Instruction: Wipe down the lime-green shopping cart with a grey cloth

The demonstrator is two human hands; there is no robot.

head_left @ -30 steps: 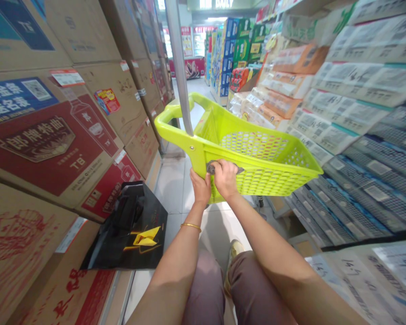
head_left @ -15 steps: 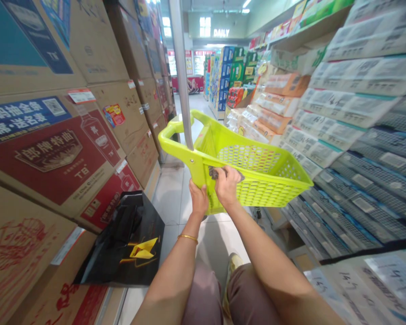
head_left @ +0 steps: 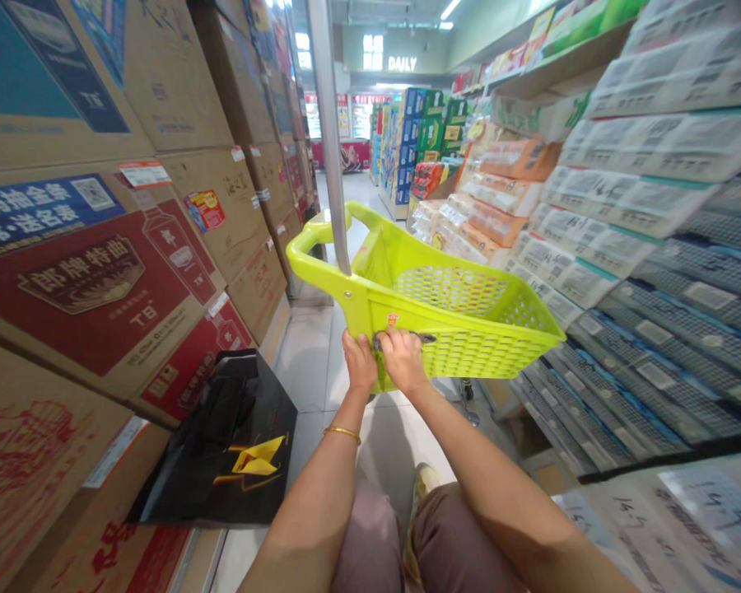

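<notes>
A lime-green rolling shopping basket with perforated sides and a looped handle stands in front of me, its end wall facing left. My left hand is closed on the basket's lower corner edge, the fingers partly hidden. Against the side panel, my right hand presses a dark grey cloth, which is bunched under the fingers and sticks out at both sides. A small orange-red sticker shows on the panel just above the cloth. The basket's inside, where visible, holds nothing I can make out.
A metal pole rises in front of the basket handle. To the left are stacked cartons and a black bag on the floor. Packs of paper goods line the right side. A tiled aisle runs ahead.
My right hand has slid the cloth left and down along the panel, closer to my left hand, uncovering the sticker. The left hand keeps its place on the basket.
</notes>
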